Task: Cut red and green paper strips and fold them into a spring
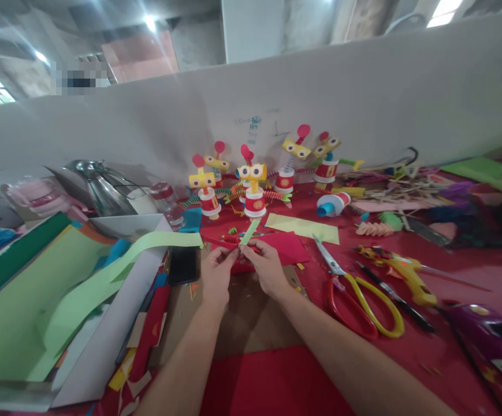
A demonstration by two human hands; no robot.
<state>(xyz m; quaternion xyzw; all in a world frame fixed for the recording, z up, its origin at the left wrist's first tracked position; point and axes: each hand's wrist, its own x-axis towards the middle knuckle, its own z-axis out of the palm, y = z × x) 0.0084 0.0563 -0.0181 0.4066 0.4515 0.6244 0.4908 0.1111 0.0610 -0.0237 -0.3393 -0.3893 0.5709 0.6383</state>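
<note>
Between my fingertips are a light green paper strip [249, 231] and a red paper strip [218, 241], crossing each other. My left hand [216, 271] is closed, with thumb and fingers pinching them where they meet. My right hand [268, 267] pinches the same crossing from the other side, its fingertips touching the left ones. The exact fold at the crossing is hidden by my fingers. Just beyond my hands lie a red pleated paper spring [230, 238] and a red paper sheet [292, 245]. Brown cardboard [251, 318] is underneath.
Several paper-cup figures [256, 202] stand at the back, and one cup [334, 203] lies on its side. To the right are scissors [336, 267], a black pen [395, 297] and a yellow glue gun [416, 280]. A box [116, 300] of coloured paper and a phone [184, 266] are left.
</note>
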